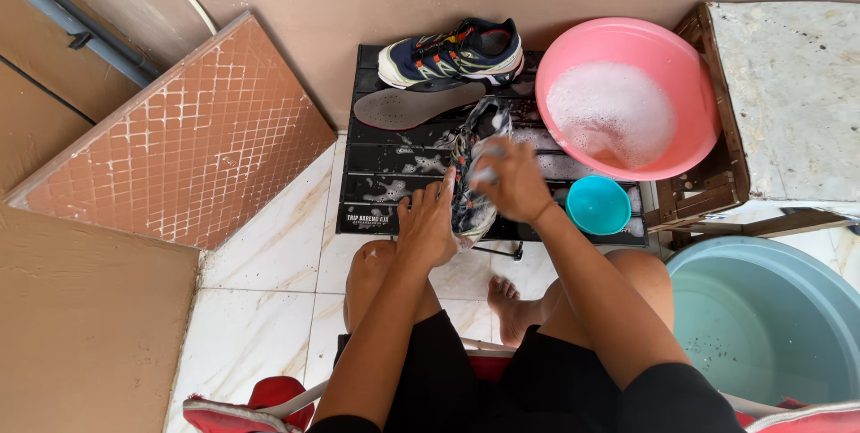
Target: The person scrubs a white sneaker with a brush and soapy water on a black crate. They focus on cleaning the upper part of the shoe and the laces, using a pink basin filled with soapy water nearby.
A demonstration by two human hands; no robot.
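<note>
A soapy sports shoe (473,142) lies on a black slatted platform (376,164) in front of me. My left hand (426,222) grips its near end. My right hand (514,180) is closed on top of the shoe, apparently around a small scrubbing thing that is mostly hidden by the fingers. Foam patches cover the slats around the shoe.
A second, dark blue shoe (452,52) and a grey insole (417,103) rest at the platform's far edge. A pink basin (690,66) holds suds, a small teal bowl (598,205) sits beside it, and a big blue-green tub (770,325) stands at right. A tiled board (188,137) leans at left.
</note>
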